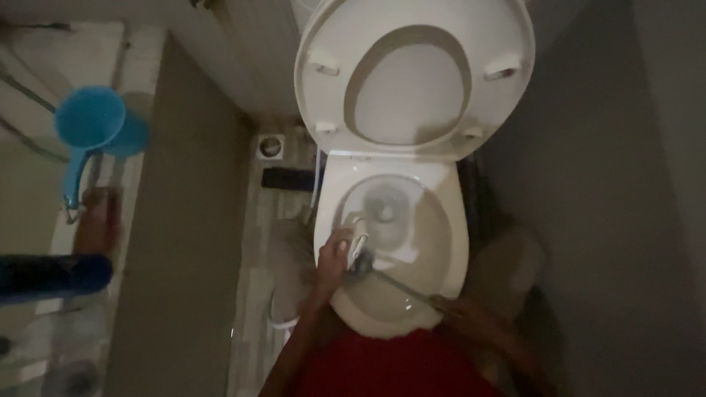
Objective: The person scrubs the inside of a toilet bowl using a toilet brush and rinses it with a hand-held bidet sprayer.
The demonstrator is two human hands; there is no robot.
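Left hand (334, 257) is over the left rim of the toilet bowl (448, 242), fingers curled tight around a white sprayer (360, 234), its head pointing down into the bowl. A thin white hose (318, 176) runs up beside the bowl's left side towards the back wall; whether it joins the sprayer is too dim to say. Right hand (456, 307) sits at the near right edge of the bowl, closed around the end of a thin dark handle. That handle belongs to a brush (362, 261), and it slants from the right hand up and left across the bowl, with the dark brush head down inside, just beside the sprayer and touching the inner wall near the left hand. Both arms come up from the bottom of the view, above a red garment (390, 364).

Inside the bowl there is water (382, 206) at the bottom, pale and a little blurred. The seat (412, 81) is raised, tilted back, with the lid upright behind it.

Further out, the floor left of the toilet shows a small round drain (271, 146) and a dark rectangular patch (283, 179) just in front of it. Well apart to the left, past a low wall, a blue dipper (92, 121) with a long handle rests on a pale ledge. A dark blue shape (51, 276) lies below it at the left edge; what it is, hard to tell. Grey wall on the right.
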